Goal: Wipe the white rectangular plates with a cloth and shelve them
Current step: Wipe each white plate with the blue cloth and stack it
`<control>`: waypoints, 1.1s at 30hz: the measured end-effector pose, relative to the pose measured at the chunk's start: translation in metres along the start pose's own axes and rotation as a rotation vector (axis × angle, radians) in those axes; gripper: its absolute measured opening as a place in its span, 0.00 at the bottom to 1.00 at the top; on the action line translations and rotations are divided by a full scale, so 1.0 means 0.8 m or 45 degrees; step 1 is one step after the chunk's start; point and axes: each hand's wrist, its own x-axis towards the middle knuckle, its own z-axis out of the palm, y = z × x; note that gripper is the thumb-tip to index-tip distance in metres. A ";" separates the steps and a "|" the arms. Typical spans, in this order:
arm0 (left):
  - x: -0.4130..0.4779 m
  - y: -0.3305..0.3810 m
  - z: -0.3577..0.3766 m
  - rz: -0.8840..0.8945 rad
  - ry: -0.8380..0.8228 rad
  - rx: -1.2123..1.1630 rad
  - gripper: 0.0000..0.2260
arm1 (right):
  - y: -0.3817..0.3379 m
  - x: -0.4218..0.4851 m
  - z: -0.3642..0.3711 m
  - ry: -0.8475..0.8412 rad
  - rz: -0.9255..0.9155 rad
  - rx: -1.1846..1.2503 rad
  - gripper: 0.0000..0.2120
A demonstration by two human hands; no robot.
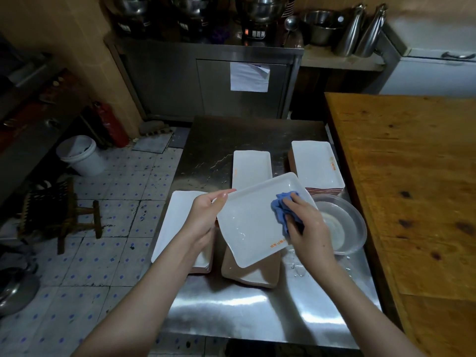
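I hold a white rectangular plate (pixel 251 222) tilted above the steel table (pixel 231 313). My left hand (pixel 206 217) grips its left edge, thumb on the rim. My right hand (pixel 306 228) presses a crumpled blue cloth (pixel 282 207) against the plate's right inner face. Water drops and orange lettering show on the plate. Below it lies a stack of brown-bottomed plates (pixel 255 276). Another white plate stack (pixel 177 222) sits at the left, a single plate (pixel 251 167) lies behind, and a tall stack (pixel 318 166) stands at the back right.
A clear round bowl (pixel 342 225) with water sits right of my right hand. A wooden table (pixel 412 189) borders the right side. On the tiled floor at left stand a white bucket (pixel 81 155) and a wooden stool (pixel 64 210). A steel cabinet (pixel 206 81) is behind.
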 end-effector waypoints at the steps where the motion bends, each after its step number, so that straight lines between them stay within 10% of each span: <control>1: 0.001 -0.001 0.000 -0.002 -0.001 -0.004 0.13 | -0.011 -0.004 0.004 -0.021 -0.014 0.025 0.20; 15: 0.008 -0.015 0.019 0.001 -0.060 -0.077 0.10 | -0.032 -0.023 0.009 -0.299 -0.352 -0.040 0.14; 22: 0.004 -0.015 0.012 0.019 -0.101 -0.014 0.09 | 0.029 0.012 -0.034 -0.069 0.019 -0.138 0.20; 33: 0.002 -0.022 0.031 -0.002 -0.115 -0.117 0.10 | -0.040 -0.001 0.017 -0.255 -0.050 0.100 0.18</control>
